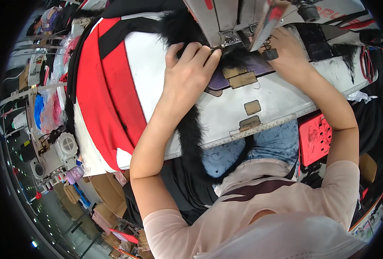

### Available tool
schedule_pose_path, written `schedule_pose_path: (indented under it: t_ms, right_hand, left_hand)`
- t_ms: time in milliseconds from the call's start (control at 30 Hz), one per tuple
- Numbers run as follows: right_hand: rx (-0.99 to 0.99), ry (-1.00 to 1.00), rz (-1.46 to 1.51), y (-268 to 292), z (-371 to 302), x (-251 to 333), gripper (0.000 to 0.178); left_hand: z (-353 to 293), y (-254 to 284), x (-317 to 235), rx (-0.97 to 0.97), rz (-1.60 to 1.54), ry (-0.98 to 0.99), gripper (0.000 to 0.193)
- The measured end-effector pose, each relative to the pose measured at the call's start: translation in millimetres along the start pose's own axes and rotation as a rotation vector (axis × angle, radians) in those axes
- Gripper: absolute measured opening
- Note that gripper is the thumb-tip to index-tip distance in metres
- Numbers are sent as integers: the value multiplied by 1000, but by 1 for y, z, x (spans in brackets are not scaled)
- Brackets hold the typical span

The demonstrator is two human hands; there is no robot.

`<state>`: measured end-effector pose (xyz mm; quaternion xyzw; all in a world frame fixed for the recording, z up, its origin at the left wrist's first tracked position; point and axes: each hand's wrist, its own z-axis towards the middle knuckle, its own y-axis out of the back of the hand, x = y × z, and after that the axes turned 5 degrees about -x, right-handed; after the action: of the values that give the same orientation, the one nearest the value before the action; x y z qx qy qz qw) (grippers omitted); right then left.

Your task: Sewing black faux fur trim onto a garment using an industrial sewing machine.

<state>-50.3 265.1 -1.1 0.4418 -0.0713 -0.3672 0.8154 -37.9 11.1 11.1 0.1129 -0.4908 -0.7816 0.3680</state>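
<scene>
Grasping black fur trim point(180, 31) in bent fingers, the left hand point(188, 72) sits beside the sewing machine point(223, 17); the right hand point(287, 54) is partly hidden, grip undeterminable

The white surface point(286, 97) carries a sewing machine point(234, 17) at its far side. Red fabric point(96, 86) lies at left; black fur point(190, 134) drapes over the near edge — lined with a measuring strip point(269, 124) — and tan patches point(252, 107) dot the middle.
</scene>
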Motion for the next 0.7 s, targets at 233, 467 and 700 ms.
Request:
schedule_pose_path:
  t_ms: [233, 467, 700]
  right_hand:
    - [-27, -50, -8, 1, 2, 2, 12]
    - [-29, -46, 41, 2, 0, 3, 16]
    - [-2, 86, 123, 8, -1, -4, 20]
  left_hand:
    - [-2, -7, 1, -22, 34, -2, 30]
    - [-4, -5, 2, -44, 65, -71, 29]
    - [-4, -3, 5, -22, -86, -132, 27]
